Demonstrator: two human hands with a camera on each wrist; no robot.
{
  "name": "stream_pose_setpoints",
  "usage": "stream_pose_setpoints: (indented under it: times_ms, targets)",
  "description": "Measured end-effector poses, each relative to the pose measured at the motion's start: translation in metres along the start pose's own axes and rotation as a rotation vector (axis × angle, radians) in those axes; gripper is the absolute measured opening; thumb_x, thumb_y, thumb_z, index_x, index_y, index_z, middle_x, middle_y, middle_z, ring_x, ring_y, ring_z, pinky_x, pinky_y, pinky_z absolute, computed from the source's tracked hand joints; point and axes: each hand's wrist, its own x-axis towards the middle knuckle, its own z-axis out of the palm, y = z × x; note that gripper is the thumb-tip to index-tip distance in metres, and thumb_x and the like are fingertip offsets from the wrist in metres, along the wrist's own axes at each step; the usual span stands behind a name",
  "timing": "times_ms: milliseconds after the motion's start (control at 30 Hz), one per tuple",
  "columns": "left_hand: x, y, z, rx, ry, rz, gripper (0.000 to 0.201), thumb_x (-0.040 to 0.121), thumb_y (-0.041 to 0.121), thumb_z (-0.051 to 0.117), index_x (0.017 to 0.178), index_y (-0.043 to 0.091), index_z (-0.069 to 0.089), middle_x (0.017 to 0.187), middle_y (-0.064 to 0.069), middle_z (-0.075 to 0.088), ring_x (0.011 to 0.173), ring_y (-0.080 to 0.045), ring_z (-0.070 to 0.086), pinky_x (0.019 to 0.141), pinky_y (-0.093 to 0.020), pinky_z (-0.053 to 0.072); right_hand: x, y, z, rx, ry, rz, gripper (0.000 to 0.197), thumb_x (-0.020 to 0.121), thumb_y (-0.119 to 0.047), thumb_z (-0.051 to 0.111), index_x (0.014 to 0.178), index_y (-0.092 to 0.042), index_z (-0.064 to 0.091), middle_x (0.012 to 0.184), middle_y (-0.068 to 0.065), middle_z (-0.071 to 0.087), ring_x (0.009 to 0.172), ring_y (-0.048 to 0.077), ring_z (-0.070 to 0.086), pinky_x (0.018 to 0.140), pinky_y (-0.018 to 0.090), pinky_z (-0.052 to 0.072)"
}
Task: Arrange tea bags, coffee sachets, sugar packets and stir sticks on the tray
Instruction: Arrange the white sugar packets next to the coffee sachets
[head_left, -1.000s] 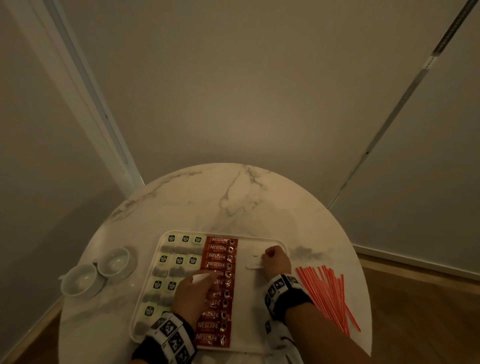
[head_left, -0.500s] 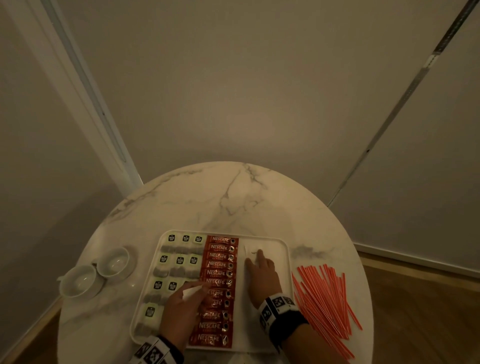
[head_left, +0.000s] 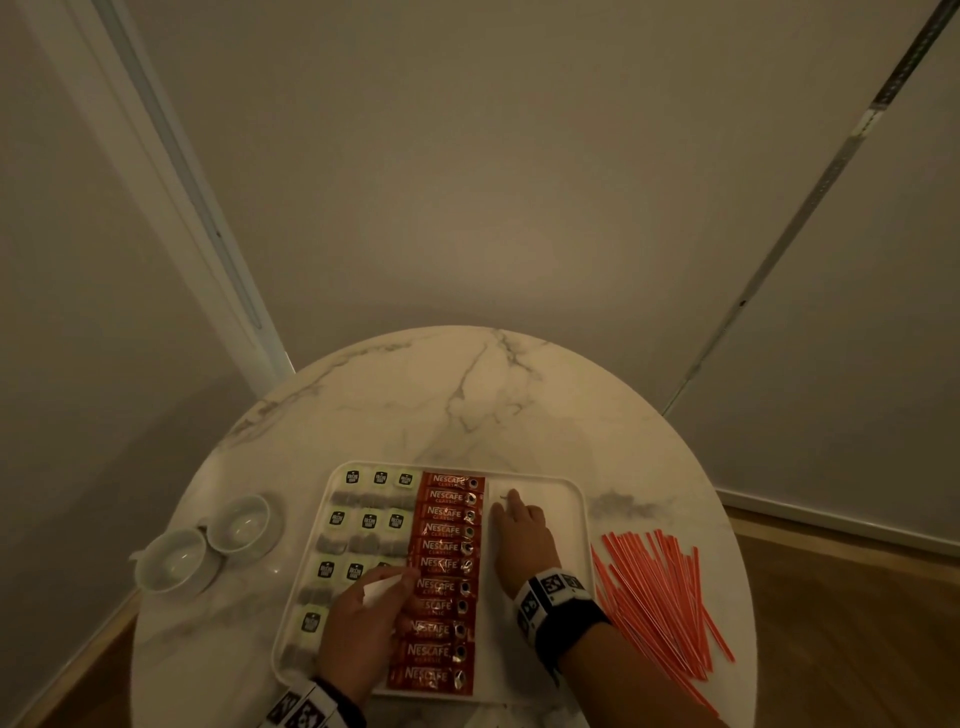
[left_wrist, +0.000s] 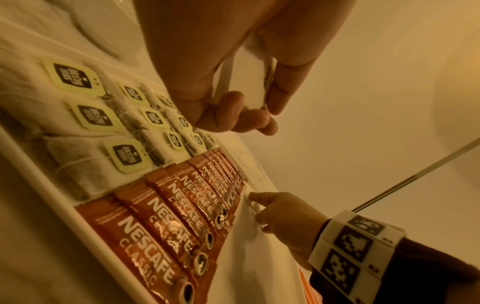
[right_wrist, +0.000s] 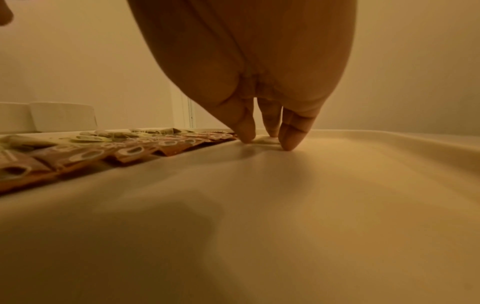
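A white tray (head_left: 583, 519) lies on the round marble table. Tea bags (head_left: 369, 522) fill its left side, and a column of red coffee sachets (head_left: 447, 545) runs down the middle. My right hand (head_left: 511, 506) presses straight fingers (right_wrist: 288, 135) on a white sugar packet (head_left: 496, 491) at the tray's far end, just right of the sachets. My left hand (head_left: 384, 597) hovers over the near tea bags and grips a few white sugar packets (left_wrist: 265, 67) between thumb and fingers. Red stir sticks (head_left: 660, 597) lie on the table right of the tray.
Two white cups (head_left: 174, 561) stand on the table left of the tray. The tray floor (right_wrist: 259, 205) right of the sachets is bare. Walls close in behind the table, and wooden floor shows past its right edge.
My right hand uncurled and slid the sugar packet left, from the tray's open part to beside the sachet column. The left hand has barely moved with its packets.
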Motion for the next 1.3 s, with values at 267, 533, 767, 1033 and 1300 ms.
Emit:
stream_pose_setpoints:
  times_ms: [267,533,767,1033,1300]
  targets:
    - [-0.0013,-0.0012,0.0003,0.017,-0.009,-0.014,0.012,0.091,0.010,0.058,0.092,0.008,0.070,0.067,-0.009,0.064,0.059,-0.019,0.053,0.044,-0.023,0.040,0.0067,-0.0032,0.0028,0.015,0.009,0.003,0.054,0.092,-0.009,0.047,0.145,-0.016,0.033,0.160,0.007,0.011,0.139,0.029,0.024,0.113,0.039,0.032]
    - [-0.0029,0.0013,0.0016,0.009,-0.014,-0.029,0.012,0.091,0.010,0.058,0.093,0.008,0.069,0.070,-0.010,0.064,0.058,-0.018,0.054,0.041,-0.021,0.042,0.0087,-0.0034,0.0017,0.001,0.006,0.005,0.055,0.093,-0.007,0.045,0.146,-0.016,0.031,0.160,0.007,0.011,0.139,0.030,0.024,0.112,0.038,0.033]
    - [-0.0033,-0.0003,0.0026,0.002,-0.021,-0.036,0.012,0.090,0.010,0.059,0.092,0.007,0.070,0.075,-0.014,0.065,0.068,-0.026,0.056,0.057,-0.028,0.045,0.0080,-0.0027,0.0013,-0.023,0.004,-0.001,0.056,0.093,-0.009,0.047,0.146,-0.016,0.031,0.160,0.007,0.011,0.139,0.029,0.024,0.112,0.040,0.034]
    - [-0.0062,0.0024,0.0025,-0.001,-0.036,-0.046,0.012,0.091,0.008,0.057,0.093,0.006,0.069,0.074,-0.012,0.065,0.060,-0.019,0.057,0.043,-0.022,0.045,0.0071,-0.0030,-0.0006,-0.023,-0.012,-0.007,0.055,0.093,-0.011,0.049,0.145,-0.017,0.031,0.160,0.005,0.011,0.140,0.028,0.023,0.111,0.042,0.035]
    - [-0.0069,0.0006,0.0013,-0.042,-0.079,-0.050,0.012,0.091,0.003,0.056,0.096,0.003,0.067,0.070,-0.013,0.063,0.058,-0.020,0.053,0.041,-0.022,0.044,0.0034,-0.0062,-0.0049,-0.008,-0.012,0.010,0.059,0.093,-0.009,0.048,0.147,-0.019,0.028,0.160,0.004,0.008,0.141,0.029,0.021,0.112,0.041,0.033]
